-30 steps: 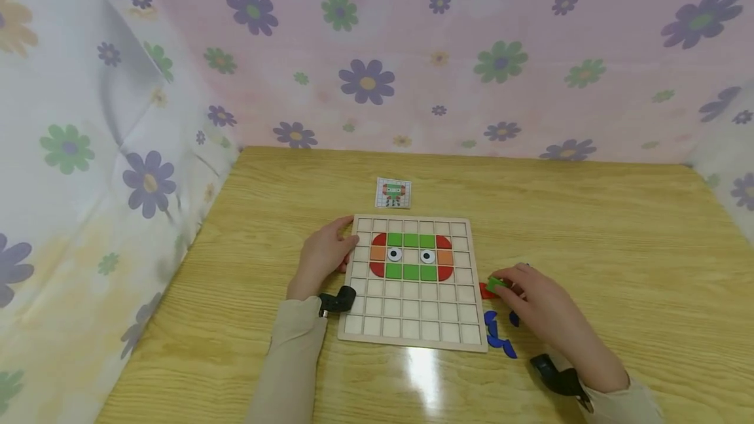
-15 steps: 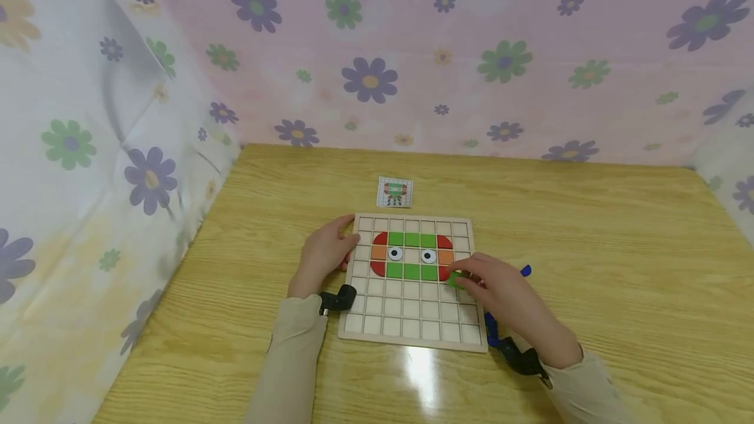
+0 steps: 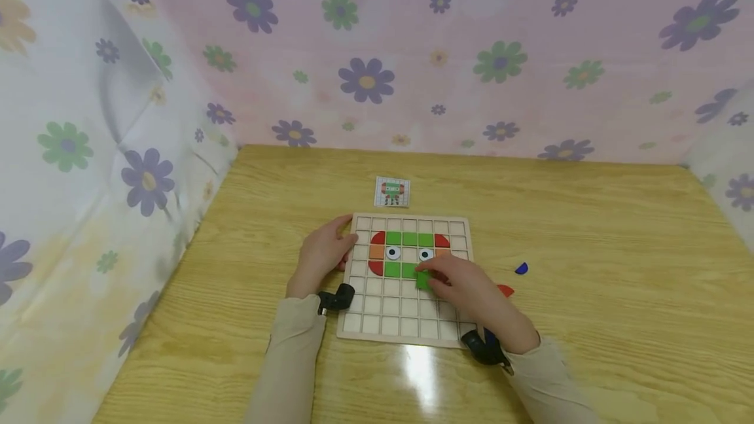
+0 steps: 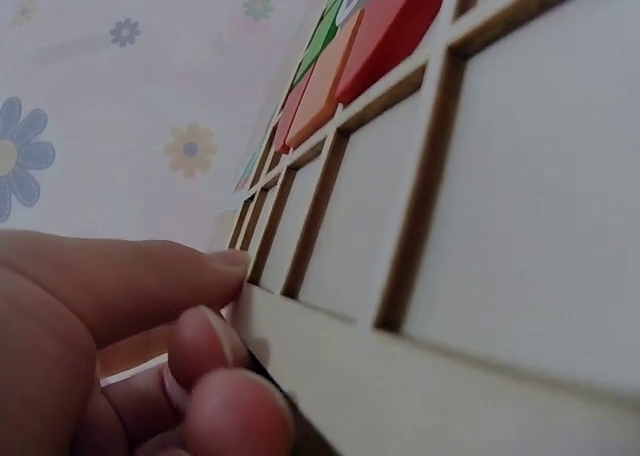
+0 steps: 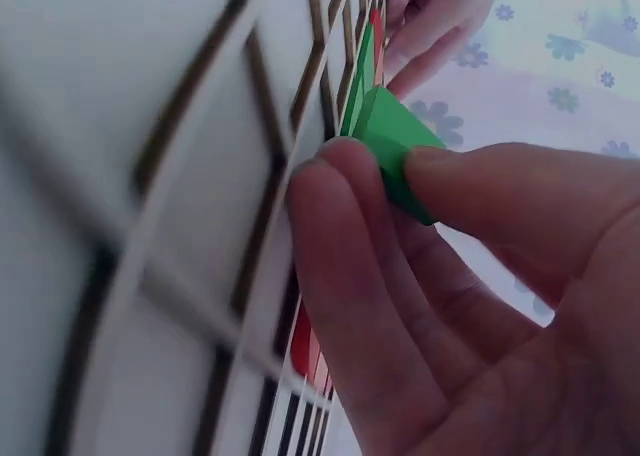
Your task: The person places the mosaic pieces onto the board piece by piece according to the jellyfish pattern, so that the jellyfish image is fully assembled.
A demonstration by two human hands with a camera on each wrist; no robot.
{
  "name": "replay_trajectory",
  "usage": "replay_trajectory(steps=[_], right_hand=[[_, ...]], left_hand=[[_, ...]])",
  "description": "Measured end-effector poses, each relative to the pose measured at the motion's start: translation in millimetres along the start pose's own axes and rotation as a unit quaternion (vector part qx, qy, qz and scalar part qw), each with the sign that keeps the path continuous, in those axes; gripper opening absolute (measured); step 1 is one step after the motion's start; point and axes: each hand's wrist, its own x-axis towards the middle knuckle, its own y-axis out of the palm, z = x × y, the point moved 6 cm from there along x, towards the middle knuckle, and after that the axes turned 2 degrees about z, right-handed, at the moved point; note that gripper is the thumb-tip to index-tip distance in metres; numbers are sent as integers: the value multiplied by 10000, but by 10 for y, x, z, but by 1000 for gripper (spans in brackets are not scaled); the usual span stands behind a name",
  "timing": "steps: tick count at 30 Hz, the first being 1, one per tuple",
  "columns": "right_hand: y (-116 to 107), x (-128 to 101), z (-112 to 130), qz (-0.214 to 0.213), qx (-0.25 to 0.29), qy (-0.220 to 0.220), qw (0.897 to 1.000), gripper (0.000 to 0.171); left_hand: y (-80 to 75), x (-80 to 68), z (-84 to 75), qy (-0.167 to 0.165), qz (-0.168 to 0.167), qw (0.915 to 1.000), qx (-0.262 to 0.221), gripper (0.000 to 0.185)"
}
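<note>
Two hands: both work at one square, pale wooden grid board (image 3: 406, 319) lying flat on the yellow wood-grain bench (image 3: 589, 228).
Left hand: the left hand (image 3: 321, 257) rests against the board's left edge, its fingers (image 4: 215, 341) curled round the rim and pressing on it, steadying the board.
Board, done: the upper rows hold a flat picture of smooth painted tiles: green squares (image 3: 410, 239) along the top, red quarter-round pieces (image 3: 377, 238) at the corners, an orange square (image 3: 377, 252) at the left side, and two white round eyes (image 3: 393, 252) in the middle.
Board, left: as far as I can judge, the face is finished and the lower half is not; the rows of shallow square cells below it are bare, pale and matt.
Right hand: the right hand (image 3: 465, 286) hovers over the board's middle, thumb and fingers pinched on a small green square block (image 5: 395, 146), hard-edged and glossy, held tilted just below the face, not yet seated in a cell.
Card: a small printed pattern card (image 3: 392, 191) lies beyond the board's far edge.
Spare pieces: right of the board lie a red curved piece (image 3: 505, 290) and a blue curved piece (image 3: 521, 269), apart from each other.
</note>
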Motion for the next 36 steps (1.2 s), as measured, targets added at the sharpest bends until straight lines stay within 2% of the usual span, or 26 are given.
replay_trajectory(steps=[6,11,16,28,36], right_hand=[[129,71,56,140,129,449,9988,16],[159,55,87,-169,62,515,9985,13],[219,39,92,-177,146,652,9976,10],[223,69,164,-294,-295,651,9970,11],[157,65,155,-232,-239,279,9991,11]], left_hand=[[-22,-19,-12,-20,-51,9993,381,49],[-12,-39,-22,-33,14,9993,365,50],[12,-67,-3,-174,133,9993,310,51],[-1,-22,11,-102,68,9992,384,49],[8,8,-10,9,52,9993,369,50]])
